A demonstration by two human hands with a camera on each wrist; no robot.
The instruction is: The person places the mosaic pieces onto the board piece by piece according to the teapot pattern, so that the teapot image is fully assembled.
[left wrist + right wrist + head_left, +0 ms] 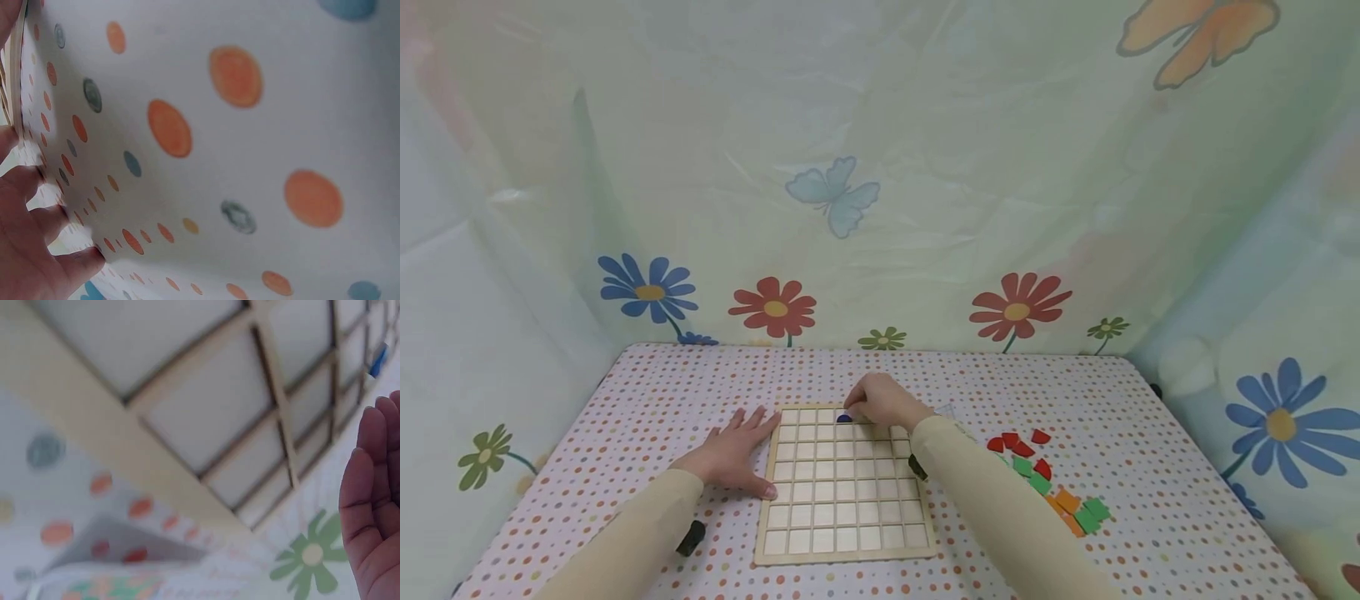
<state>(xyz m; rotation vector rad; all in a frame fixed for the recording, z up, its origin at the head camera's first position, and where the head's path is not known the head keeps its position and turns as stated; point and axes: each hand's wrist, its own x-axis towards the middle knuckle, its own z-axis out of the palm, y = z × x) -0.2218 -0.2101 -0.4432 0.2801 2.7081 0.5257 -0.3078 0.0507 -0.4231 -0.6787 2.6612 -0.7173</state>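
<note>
On the dotted bench (662, 392), a wooden grid board (824, 493) lies with the left hand (730, 456) at its left edge, fingers spread and gripping nothing, while the right hand (883, 402) pinches a blue piece (844, 418) at the far row. That hand and its sleeve (1000, 492) cover the board's far right part and partly hide a see-through item (946, 411) behind the wrist. Right of the sleeve lie loose red pieces (1041, 469), green pieces (1040, 483) and orange pieces (1067, 500), and a flower-printed backdrop (925, 250) hangs behind.
</note>
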